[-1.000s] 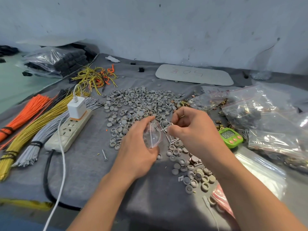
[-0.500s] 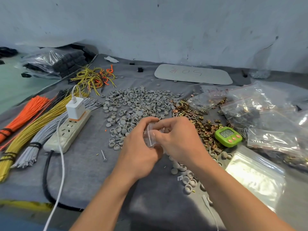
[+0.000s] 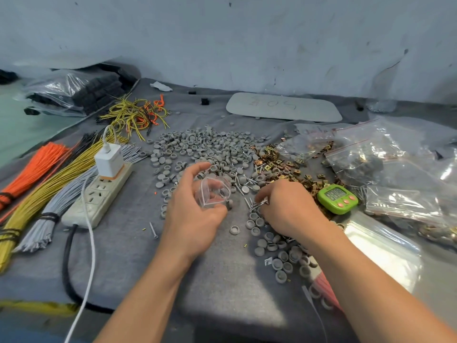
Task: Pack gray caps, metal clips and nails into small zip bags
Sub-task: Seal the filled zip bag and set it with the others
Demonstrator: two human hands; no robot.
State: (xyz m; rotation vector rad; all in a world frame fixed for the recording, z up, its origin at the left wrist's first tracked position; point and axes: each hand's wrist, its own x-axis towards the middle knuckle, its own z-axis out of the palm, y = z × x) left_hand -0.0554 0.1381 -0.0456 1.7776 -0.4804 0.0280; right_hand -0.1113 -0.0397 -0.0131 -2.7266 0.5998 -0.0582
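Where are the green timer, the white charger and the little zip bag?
green timer (image 3: 337, 198): head view, middle of its top face.
white charger (image 3: 108, 160): head view, its front side.
little zip bag (image 3: 214, 191): head view, its clear side.

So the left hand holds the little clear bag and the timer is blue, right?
No, the timer is green, as the head view shows. The left hand does hold the little clear bag.

Left hand curls fingers round a zip bag; right hand, palm down, seemingly pinches nails.
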